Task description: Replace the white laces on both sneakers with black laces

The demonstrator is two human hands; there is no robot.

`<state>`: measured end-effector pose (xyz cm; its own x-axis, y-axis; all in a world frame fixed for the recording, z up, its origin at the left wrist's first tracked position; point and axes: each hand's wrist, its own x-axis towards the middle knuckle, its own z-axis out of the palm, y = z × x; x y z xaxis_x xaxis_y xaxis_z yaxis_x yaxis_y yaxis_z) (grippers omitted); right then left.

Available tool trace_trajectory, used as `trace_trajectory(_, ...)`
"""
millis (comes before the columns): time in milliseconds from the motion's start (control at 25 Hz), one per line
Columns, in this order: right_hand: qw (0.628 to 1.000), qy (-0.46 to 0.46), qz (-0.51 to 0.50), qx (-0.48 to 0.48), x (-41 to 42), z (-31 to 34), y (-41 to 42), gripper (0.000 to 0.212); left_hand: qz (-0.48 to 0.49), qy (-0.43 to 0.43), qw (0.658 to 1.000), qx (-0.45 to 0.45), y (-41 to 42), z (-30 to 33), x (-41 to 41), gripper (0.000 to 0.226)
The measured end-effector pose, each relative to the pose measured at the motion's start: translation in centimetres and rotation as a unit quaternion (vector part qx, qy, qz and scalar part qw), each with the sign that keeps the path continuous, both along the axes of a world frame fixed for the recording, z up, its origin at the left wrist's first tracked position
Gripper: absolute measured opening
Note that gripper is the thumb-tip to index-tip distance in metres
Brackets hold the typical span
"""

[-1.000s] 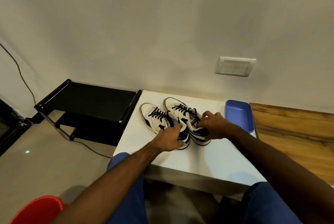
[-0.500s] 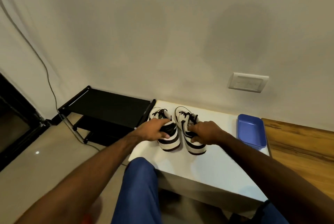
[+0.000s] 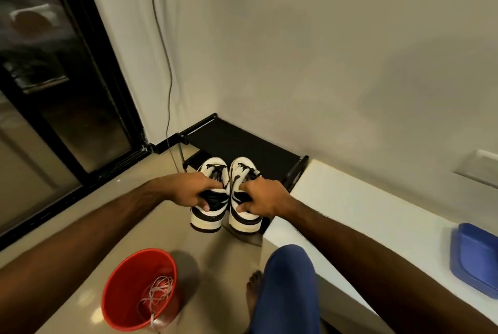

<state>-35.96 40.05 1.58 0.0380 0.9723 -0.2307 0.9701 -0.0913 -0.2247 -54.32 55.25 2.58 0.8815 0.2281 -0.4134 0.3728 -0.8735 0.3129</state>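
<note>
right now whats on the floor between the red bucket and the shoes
Only bare floor shows between the red bucket and the held shoes in the head view.

A long white worktop (image 3: 358, 207) runs along the pale wall on the right, and a shallow blue plastic tray (image 3: 475, 259) lies on it toward its near end. Left of it is the glossy beige tiled floor (image 3: 80, 228). On the floor stand a round red plastic bucket (image 3: 126, 285) holding tangled white laces (image 3: 157, 293), a low black metal shoe rack (image 3: 242, 145) against the wall, and a bare foot (image 3: 253, 288).
</note>
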Motion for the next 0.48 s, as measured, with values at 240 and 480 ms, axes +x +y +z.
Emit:
trace_trajectory(240, 0.999, 0.032, -0.025, -0.026, -5.7, -7.9, 6.0, 0.044, 0.013, 0.051, 0.998, 0.017, 4.9, -8.3, -4.5, 0.048)
trace_trajectory(480, 0.996, 0.009, -0.086, -0.033, -4.8, -15.7, 11.0, 0.035, -0.009, 0.046, 0.998, 0.029, 10.5, -16.9, -0.9, 0.049)
